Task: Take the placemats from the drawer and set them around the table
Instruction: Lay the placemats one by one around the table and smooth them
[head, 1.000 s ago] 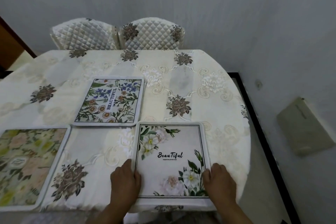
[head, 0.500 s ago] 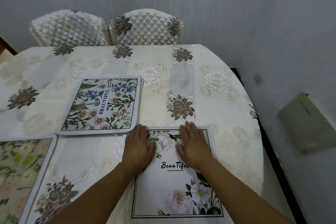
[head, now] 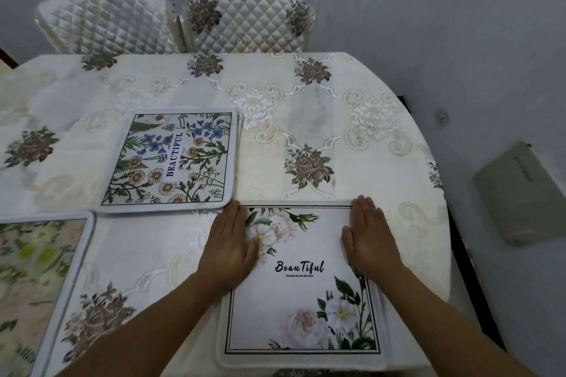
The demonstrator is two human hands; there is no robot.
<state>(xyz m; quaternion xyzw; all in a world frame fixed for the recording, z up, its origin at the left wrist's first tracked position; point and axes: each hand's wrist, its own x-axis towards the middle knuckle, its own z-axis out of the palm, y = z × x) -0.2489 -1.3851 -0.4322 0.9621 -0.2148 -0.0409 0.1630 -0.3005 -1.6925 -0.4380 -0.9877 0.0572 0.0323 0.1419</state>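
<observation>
Covering the table (head: 352, 138), a cream floral cloth hides its top. Three placemats lie on it: a yellowish one (head: 33, 285) cut off at the near left, a blue-flowered one (head: 174, 159) farther back, a white one (head: 306, 294) nearest. The left hand (head: 231, 246) and right hand (head: 369, 237) press flat, fingers extended, gripping nothing, on the white mat's far corners, hiding them.

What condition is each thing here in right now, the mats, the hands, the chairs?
White-flower placemat: flat at the table's near edge, both hands pressing it.
Left hand: open, palm down on the mat's left edge.
Right hand: open, palm down on its right edge.
Blue-flower placemat: flat, untouched.
Yellow-green placemat: flat, partly out of view.
Tablecloth: spread over the table.
Two quilted chairs: pushed in at the far side.
</observation>
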